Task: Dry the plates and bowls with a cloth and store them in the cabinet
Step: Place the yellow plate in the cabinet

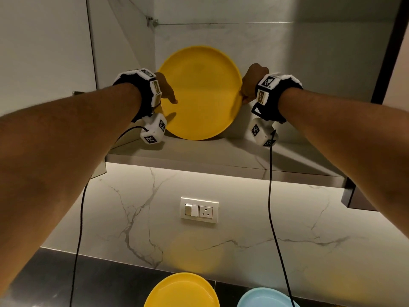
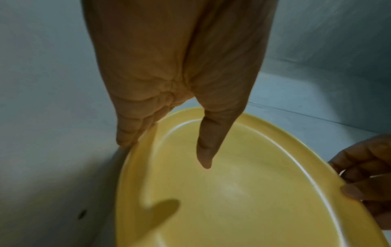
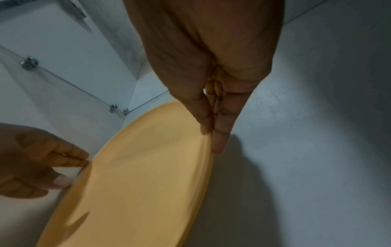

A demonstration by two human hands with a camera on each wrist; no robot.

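Both hands hold round yellow plate upright.

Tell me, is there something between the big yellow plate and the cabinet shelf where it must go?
Nothing visible. The yellow plate, held at its rim by the left hand and right hand, is already in the cabinet.

Home kitchen (marble backsplash, cabinet, plates)

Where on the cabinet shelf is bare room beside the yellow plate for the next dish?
The round yellow plate, pinched by the left hand and the right hand, fills the middle of the grey cabinet shelf. Bare shelf shows right of it towards the cabinet's right side, and in front along the lip. The left side looks tighter.
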